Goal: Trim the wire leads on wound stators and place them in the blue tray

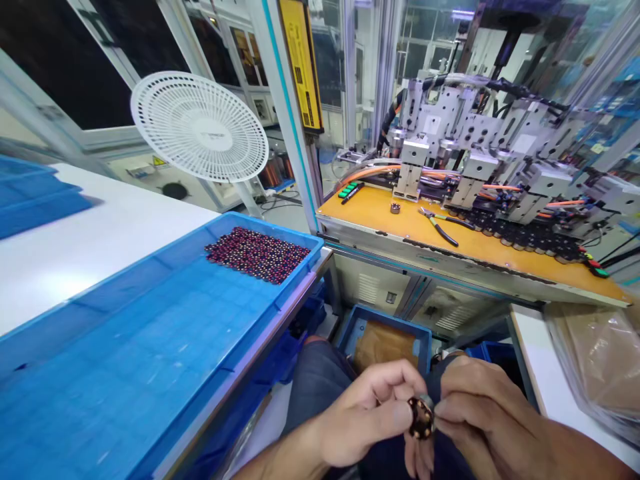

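Your left hand [370, 417] pinches the ring [421, 420], which looks light and hard, so hold its outer rim [427, 402]; I can't tell if your right hand [493, 408] grips it.

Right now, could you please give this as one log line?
left hand: holding stator-like ring; right hand: at its edge; blue tray: small parts at far end

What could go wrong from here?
The ring sits in the left hand's fingertip grip, right hand at its side; it could slip and drop, perhaps toward the box below.
The pliers lie near the bench's front edge; a bump might knock them off.
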The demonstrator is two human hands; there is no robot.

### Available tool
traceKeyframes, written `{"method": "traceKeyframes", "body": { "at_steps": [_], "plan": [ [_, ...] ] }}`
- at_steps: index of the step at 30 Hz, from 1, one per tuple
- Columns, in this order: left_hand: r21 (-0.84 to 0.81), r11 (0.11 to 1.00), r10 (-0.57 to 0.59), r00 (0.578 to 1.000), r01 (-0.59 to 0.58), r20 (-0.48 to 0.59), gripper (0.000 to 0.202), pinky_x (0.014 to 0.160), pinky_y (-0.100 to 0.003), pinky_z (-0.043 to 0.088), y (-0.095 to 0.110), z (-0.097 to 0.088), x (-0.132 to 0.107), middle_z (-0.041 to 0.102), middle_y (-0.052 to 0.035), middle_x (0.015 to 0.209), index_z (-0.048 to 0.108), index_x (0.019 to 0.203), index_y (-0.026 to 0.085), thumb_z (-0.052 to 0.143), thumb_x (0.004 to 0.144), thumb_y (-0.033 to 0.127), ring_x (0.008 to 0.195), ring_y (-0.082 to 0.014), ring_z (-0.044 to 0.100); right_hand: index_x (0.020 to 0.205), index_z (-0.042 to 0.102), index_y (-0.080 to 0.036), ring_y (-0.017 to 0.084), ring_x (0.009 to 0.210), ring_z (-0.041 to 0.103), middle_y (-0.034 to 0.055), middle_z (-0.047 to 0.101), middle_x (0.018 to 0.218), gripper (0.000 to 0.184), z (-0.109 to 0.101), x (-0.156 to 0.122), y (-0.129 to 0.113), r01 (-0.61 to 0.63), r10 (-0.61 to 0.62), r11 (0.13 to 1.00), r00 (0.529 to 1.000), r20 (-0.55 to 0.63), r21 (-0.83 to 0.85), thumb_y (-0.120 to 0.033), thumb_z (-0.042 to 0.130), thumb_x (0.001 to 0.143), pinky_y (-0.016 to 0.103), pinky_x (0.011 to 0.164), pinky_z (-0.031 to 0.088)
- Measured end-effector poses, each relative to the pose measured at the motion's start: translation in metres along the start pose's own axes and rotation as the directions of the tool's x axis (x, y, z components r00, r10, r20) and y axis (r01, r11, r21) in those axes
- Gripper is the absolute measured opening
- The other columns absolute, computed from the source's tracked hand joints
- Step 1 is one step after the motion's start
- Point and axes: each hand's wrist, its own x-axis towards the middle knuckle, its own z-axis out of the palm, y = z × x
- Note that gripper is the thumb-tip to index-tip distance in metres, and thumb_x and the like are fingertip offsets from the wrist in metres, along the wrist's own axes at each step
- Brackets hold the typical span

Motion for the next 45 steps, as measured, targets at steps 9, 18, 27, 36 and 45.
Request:
{"method": "traceKeyframes", "body": {
  "at_steps": [9,18,27,36,45],
  "plan": [
    [0.033,0.941,0.338,0.929,-0.337,-0.153,0.023,0.095,-0.031,0.053,0.013,0.006,-0.002,0.069,0.0030,0.115,0.066,0.084,0.023,0.083,0.074,0.011,0.106,-0.0172,0.070,0.094,0.061,-0.014,0.012,0.068,0.060,0.0051,0.063,0.076,0.018,0.004,0.004,0.004,-0.170,0.180,0.977,0.981,-0.067,0.132,0.000,0.052,0.087,0.022,0.061,0.052],
    [0.045,0.995,-0.088,0.993,0.092,-0.082,0.038,0.060,-0.024,0.051,0.014,0.003,0.005,0.069,-0.0049,0.069,0.067,0.093,0.015,0.061,0.091,0.052,0.064,-0.0162,0.068,0.089,0.060,-0.016,0.010,0.067,0.059,0.0029,0.063,0.074,0.008,0.011,0.002,0.017,-0.145,0.202,0.911,0.973,-0.114,0.386,-0.011,0.056,0.093,0.022,0.064,0.052],
    [0.236,0.968,0.169,0.923,-0.090,-0.344,0.018,0.058,-0.018,0.053,0.007,0.017,0.002,0.071,0.0040,0.071,0.061,0.098,0.026,0.074,0.086,0.026,0.058,-0.0098,0.067,0.076,0.058,-0.016,0.009,0.063,0.056,0.0010,0.062,0.068,0.015,0.011,-0.001,0.012,-0.298,0.386,0.877,0.904,-0.184,0.377,-0.010,0.060,0.090,0.020,0.061,0.048],
    [0.592,0.738,0.552,0.795,-0.324,-0.253,0.023,0.068,-0.023,0.062,0.008,0.008,0.004,0.073,0.0011,0.091,0.057,0.078,0.021,0.079,0.077,0.013,0.073,-0.0134,0.073,0.071,0.060,-0.017,0.009,0.063,0.057,-0.0006,0.062,0.068,0.017,0.019,-0.005,0.007,-0.403,0.520,0.805,0.833,-0.190,0.436,-0.013,0.063,0.088,0.021,0.060,0.046],
    [0.692,0.643,0.615,0.760,-0.330,-0.210,0.024,0.079,-0.024,0.063,0.009,0.004,0.007,0.076,0.0004,0.115,0.074,0.092,0.027,0.077,0.078,0.008,0.091,-0.0188,0.078,0.073,0.059,-0.015,0.006,0.052,0.049,-0.0034,0.055,0.062,0.024,0.020,-0.006,-0.001,-0.660,0.764,0.107,0.533,0.363,0.744,-0.035,0.069,0.082,0.020,0.051,0.042]
  ]
}}
